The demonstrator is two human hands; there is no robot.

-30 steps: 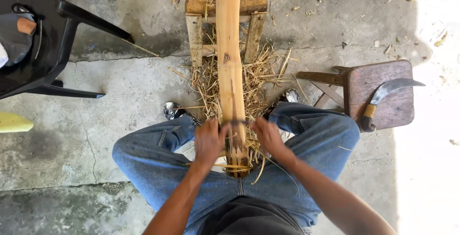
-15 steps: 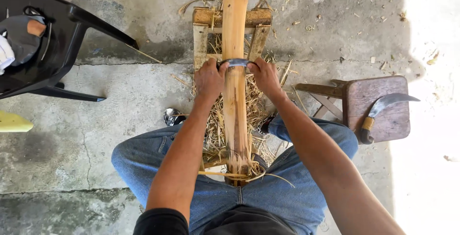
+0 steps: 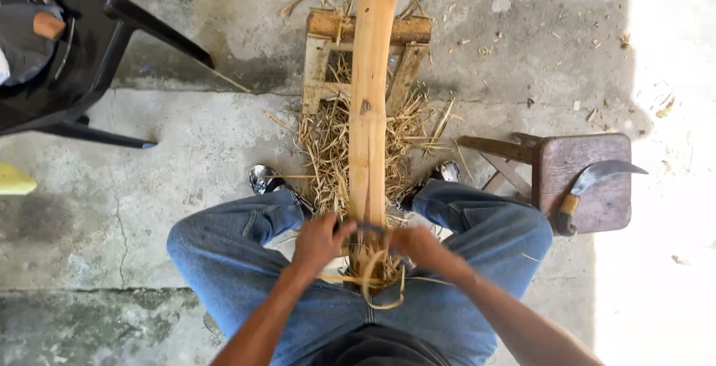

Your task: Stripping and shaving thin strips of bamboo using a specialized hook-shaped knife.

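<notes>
We've pulled the blade (image 3: 371,226) back down the pole (image 3: 369,112): left hand (image 3: 321,241) and right hand (image 3: 419,246) both clenched on it, fresh curl (image 3: 380,291) peeling off below.

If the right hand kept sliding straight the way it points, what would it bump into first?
The right hand points inward across the lap, so it would probably meet the wooden pole first.

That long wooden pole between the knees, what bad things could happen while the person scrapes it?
Both hands, left hand and right hand, grip a blade across the wooden pole, close to the lap. It might slip toward the legs or nick the fingers. Curled shavings and straw-like scraps pile by the feet and could hide sharp splinters. A curved knife lies bare on the small stool, near the right knee, and could be bumped.
</notes>
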